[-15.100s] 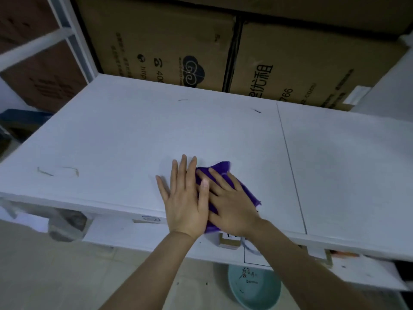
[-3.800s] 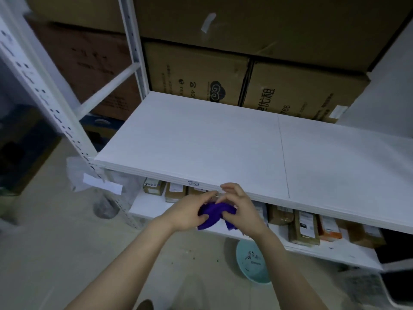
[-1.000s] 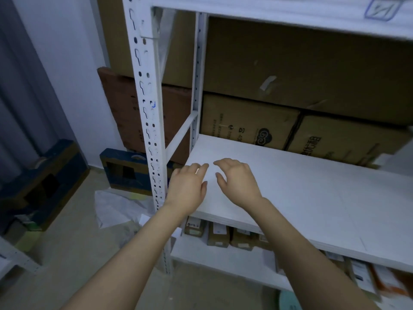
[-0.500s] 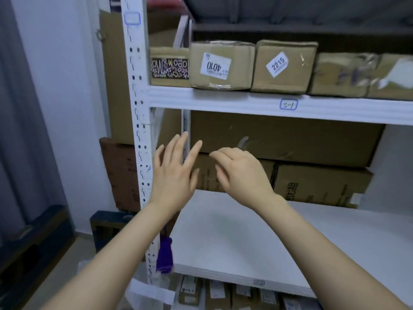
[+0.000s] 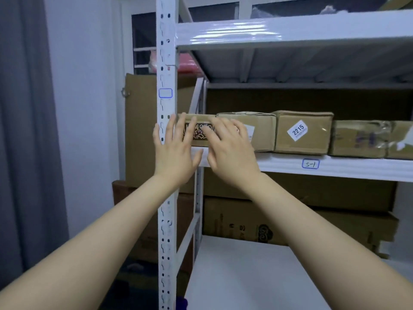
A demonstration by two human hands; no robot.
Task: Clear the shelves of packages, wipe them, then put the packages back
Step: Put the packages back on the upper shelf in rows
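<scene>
left hand (image 5: 174, 151) fingers straight, spread, holding nothing | right hand (image 5: 230, 148) fingers lightly bent over box front, contact unclear | patterned box (image 5: 197, 133) rectangular cardboard, dark printed band, left end of glossy white shelf (image 5: 346, 167) | right: taped matte cardboard packages (image 5: 302, 132) | left: perforated white metal post (image 5: 166, 63)

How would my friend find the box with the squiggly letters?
Find the white shelf lined with brown boxes. Go to its left end, beside the upright post. The leftmost box alone has a dark band of squiggly letters.
</scene>
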